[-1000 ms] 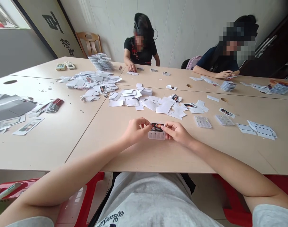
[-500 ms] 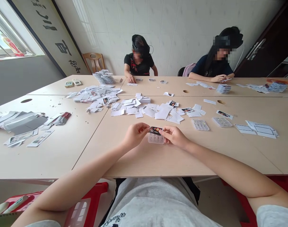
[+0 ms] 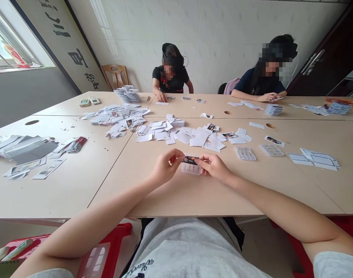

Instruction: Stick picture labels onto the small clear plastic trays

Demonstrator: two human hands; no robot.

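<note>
Both of my hands hold one small clear plastic blister pack (image 3: 190, 168) just above the tan table (image 3: 194, 193). A dark printed card (image 3: 189, 159) sits along the pack's top edge. My left hand (image 3: 165, 166) pinches the left end of the card and pack, fingers curled. My right hand (image 3: 214, 166) pinches the right end the same way. The pack hangs between my thumbs, roughly level.
Loose white paper cards (image 3: 176, 133) lie scattered beyond my hands. Two more blister packs (image 3: 245, 153) lie to the right, with flat sheets (image 3: 319, 159) further right. Grey sheets (image 3: 26, 148) lie at left. Two people (image 3: 170, 73) sit across the table with stacked packs (image 3: 127, 94).
The camera tilted up between the earliest frame and now. My hands keep their grip; the card has sunk slightly toward the pack's top edge.
</note>
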